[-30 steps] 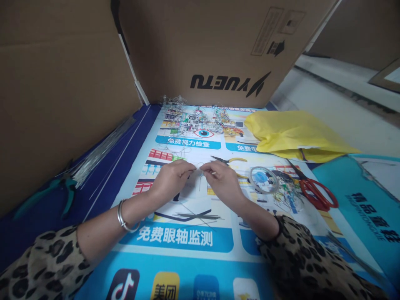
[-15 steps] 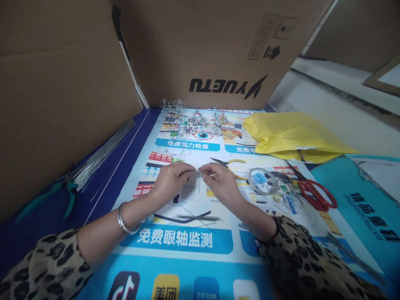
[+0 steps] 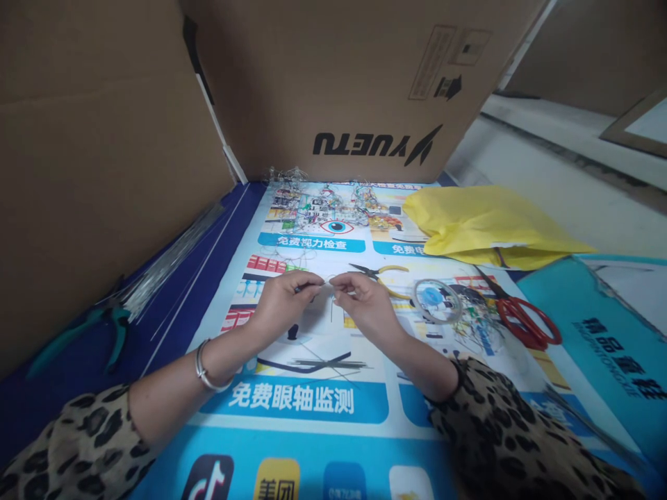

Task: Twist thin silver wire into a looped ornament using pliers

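Note:
Over the middle of the printed sheet, my left hand point(image 3: 283, 304) and my right hand point(image 3: 367, 304) meet almost fingertip to fingertip. Both are closed in a pinch on a thin wire point(image 3: 332, 307), whose fine end hangs down below the right fingers. Most of what lies between the fingertips is too small to make out. Several cut lengths of wire point(image 3: 328, 364) lie crossed on the sheet below my hands. Just beyond my right hand are pliers with yellow handles point(image 3: 388, 275), partly hidden by that hand. A ring-shaped coil of wire point(image 3: 435, 301) lies to its right.
Red-handled scissors point(image 3: 529, 323) and a yellow bag point(image 3: 490, 222) lie at the right. Teal-handled pliers point(image 3: 86, 337) and a bundle of straight wires point(image 3: 167, 267) lie at the left. Tangled wire pieces point(image 3: 333, 198) sit at the back before a cardboard wall point(image 3: 354, 76).
The whole view has shifted very slightly. My hands keep the same pinch with their fingertips close together.

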Motion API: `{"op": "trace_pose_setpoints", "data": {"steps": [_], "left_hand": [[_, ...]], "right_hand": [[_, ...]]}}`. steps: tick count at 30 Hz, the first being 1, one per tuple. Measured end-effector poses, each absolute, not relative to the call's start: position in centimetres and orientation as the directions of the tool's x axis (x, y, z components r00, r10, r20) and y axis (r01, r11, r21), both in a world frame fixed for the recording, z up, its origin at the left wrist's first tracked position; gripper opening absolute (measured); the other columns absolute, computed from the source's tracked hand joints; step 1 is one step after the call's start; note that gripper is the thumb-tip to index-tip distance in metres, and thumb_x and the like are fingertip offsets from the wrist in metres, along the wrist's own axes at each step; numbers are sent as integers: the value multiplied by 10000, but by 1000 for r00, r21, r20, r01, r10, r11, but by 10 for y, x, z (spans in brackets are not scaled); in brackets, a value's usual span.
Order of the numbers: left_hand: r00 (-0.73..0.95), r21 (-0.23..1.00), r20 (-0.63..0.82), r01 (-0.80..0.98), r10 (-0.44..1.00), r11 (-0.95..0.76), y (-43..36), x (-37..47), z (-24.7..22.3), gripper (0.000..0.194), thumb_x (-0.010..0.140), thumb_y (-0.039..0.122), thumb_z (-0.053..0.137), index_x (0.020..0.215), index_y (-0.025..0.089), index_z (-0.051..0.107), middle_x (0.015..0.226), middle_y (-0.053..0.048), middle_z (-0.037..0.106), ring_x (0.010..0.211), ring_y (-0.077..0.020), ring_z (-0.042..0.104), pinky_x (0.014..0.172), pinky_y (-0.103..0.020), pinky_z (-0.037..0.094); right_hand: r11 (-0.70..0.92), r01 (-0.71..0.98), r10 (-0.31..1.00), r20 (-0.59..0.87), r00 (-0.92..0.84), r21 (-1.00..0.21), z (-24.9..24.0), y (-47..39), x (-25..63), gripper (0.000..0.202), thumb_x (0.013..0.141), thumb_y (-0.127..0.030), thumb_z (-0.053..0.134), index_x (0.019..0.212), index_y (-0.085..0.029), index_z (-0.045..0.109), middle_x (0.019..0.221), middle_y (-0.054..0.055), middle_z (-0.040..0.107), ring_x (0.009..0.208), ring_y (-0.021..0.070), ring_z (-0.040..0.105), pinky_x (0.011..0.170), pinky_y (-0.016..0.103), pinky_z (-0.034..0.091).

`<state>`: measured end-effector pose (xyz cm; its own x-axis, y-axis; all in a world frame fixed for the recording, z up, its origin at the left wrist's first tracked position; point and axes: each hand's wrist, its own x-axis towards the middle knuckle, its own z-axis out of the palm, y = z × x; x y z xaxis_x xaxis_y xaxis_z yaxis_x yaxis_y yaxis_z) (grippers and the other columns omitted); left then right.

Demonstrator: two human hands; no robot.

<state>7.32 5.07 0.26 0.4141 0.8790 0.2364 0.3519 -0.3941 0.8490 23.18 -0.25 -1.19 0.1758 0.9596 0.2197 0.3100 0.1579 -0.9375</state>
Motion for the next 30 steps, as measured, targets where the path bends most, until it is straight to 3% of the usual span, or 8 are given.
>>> {"op": "trace_pose_setpoints", "data": {"steps": [14,30], "left_hand": [[372,961,54,232,927,-149,49,76,4,118,712,224,614,799,176,678,767,-19,693,693,-132,622,620,-237,518],[356,992,-76,120,931,35,45,78,8,158,678,252,646,800,154,667,710,-6,654,655,-113,600,614,-227,519]], "right_hand": [[154,235,960,202,192,-960,-10,-3,230,212,660,-148,548,848,-206,626,815,8,634,757,136,577,667,271,484],[141,123,970,162,180,-982,-7,-7,228,147,685,-200,606,830,-206,624,786,1,627,733,132,567,655,260,479]]}}
